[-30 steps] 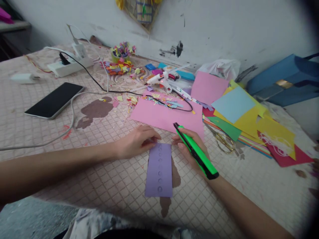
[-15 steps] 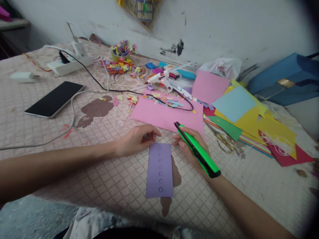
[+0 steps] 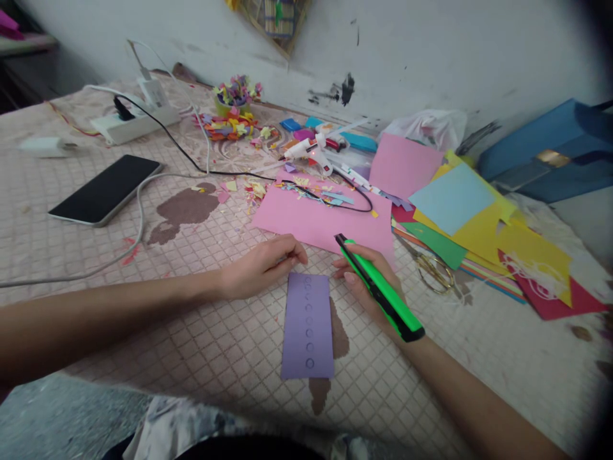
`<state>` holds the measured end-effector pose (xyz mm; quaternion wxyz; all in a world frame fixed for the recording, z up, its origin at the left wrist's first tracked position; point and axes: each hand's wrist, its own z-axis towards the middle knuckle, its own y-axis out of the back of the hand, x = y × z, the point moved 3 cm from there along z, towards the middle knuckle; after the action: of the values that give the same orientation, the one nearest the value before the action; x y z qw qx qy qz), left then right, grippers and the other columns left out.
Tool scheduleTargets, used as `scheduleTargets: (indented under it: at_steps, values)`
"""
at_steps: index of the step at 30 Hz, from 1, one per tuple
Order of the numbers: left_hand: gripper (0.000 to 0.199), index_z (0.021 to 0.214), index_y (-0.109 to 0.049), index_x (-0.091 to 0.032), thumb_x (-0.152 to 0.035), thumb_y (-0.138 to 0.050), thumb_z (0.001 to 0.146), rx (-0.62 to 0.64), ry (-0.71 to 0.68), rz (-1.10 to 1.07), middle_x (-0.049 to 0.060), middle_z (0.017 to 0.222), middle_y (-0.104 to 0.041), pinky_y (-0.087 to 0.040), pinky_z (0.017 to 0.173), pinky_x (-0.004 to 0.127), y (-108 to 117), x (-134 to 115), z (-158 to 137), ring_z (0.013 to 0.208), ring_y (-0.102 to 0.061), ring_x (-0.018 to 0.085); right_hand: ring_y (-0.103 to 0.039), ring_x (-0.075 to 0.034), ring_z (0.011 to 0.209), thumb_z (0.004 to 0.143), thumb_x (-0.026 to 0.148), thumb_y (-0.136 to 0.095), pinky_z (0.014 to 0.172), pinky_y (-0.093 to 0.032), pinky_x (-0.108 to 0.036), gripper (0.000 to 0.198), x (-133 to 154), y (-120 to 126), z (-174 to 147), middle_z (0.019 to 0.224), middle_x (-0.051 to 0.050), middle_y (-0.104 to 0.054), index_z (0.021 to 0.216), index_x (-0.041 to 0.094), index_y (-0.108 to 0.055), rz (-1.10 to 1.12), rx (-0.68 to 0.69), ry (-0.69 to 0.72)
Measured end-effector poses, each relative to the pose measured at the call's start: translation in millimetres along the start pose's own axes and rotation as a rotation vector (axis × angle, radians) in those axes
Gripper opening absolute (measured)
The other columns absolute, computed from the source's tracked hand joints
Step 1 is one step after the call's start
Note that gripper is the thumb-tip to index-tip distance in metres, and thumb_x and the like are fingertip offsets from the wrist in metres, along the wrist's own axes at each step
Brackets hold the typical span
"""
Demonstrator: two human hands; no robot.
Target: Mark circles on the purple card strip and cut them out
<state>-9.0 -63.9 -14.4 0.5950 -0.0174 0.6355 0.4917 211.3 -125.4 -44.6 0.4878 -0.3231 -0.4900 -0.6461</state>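
A purple paper strip [image 3: 318, 326] with a column of several small circles marked down it lies flat on the quilted cloth in front of me. Beside its upper left corner rests my left hand [image 3: 263, 265], fingers curled together, with nothing visible in them. My right hand [image 3: 371, 275] is closed round a green utility knife [image 3: 380, 291] to the right of the strip. The knife slants, its black tip pointing up and left; no bare blade shows. Beyond both hands lies a pink paper sheet [image 3: 325, 223] with paper scraps on it.
A white glue gun [image 3: 309, 152] sits behind the pink sheet, its cord looping over it. Gold-handled scissors [image 3: 435, 271] and stacked coloured paper [image 3: 479, 233] are at right. At left lie a phone [image 3: 108, 190] and a power strip [image 3: 136, 122]. A cup of paper flowers [image 3: 234, 99] stands behind.
My left hand's fingers have folded closer together and drawn slightly up from the strip's top corner. The right hand and knife have stayed in place.
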Motion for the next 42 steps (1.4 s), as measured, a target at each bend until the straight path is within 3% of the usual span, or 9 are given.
scheduleTargets:
  at_steps: [5,9,12,17,27,42]
  values:
    - [0.017,0.095,-0.056,-0.016,-0.017,-0.040,0.093,-0.011,0.047,-0.034,0.002,0.087,-0.059,-0.045,0.071,0.024,-1.2,3.3,0.2,0.078,-0.054,0.011,-0.071,-0.018,0.083,0.090,0.034,-0.062,0.077,-0.060,-0.035,0.038,-3.2,-0.5,-0.1,0.102,-0.005,-0.072,0.126,0.028,-0.053,0.014,-0.004,-0.009]
    - [0.010,0.095,-0.056,-0.016,-0.018,-0.051,0.087,-0.036,0.038,-0.066,0.000,0.082,-0.057,-0.045,0.064,0.022,-3.9,6.6,-1.1,0.071,-0.053,0.010,-0.071,-0.017,0.084,0.090,0.032,-0.062,0.078,-0.059,-0.035,0.038,-2.0,0.0,-0.1,0.103,-0.005,-0.071,0.127,0.028,-0.053,0.022,0.003,-0.008]
    - [0.018,0.099,-0.056,-0.016,-0.013,-0.054,0.082,-0.043,-0.005,0.001,0.001,0.086,-0.057,-0.046,0.064,0.021,-4.8,7.1,-2.7,0.076,-0.054,0.011,-0.071,-0.018,0.088,0.090,0.030,-0.062,0.079,-0.059,-0.034,0.038,0.9,0.3,-0.5,0.104,-0.004,-0.071,0.127,0.029,-0.053,0.024,0.011,0.006]
    - [0.021,0.099,-0.058,-0.016,-0.009,-0.052,0.081,-0.027,-0.017,0.057,0.002,0.086,-0.056,-0.045,0.063,0.020,-3.4,6.2,-2.8,0.077,-0.054,0.011,-0.071,-0.021,0.097,0.091,0.030,-0.061,0.081,-0.060,-0.036,0.040,4.9,-0.3,-2.5,0.106,-0.005,-0.071,0.129,0.030,-0.052,-0.015,0.042,0.002]
    - [0.022,0.098,-0.058,-0.016,-0.006,-0.051,0.080,-0.033,-0.036,0.047,0.000,0.083,-0.055,-0.043,0.063,0.020,-4.0,4.7,-2.6,0.075,-0.052,0.010,-0.071,-0.020,0.096,0.091,0.028,-0.061,0.083,-0.059,-0.036,0.040,3.8,-0.2,-2.5,0.107,-0.005,-0.070,0.130,0.028,-0.051,-0.015,0.041,0.017]
    - [0.017,0.094,-0.052,-0.016,-0.011,-0.036,0.092,0.017,-0.037,0.075,0.002,0.089,-0.058,-0.043,0.072,0.025,-0.7,0.1,-0.7,0.079,-0.053,0.012,-0.071,-0.019,0.097,0.090,0.025,-0.062,0.084,-0.057,-0.034,0.041,3.2,0.1,-2.8,0.108,-0.004,-0.070,0.130,0.030,-0.052,0.014,0.054,0.000]
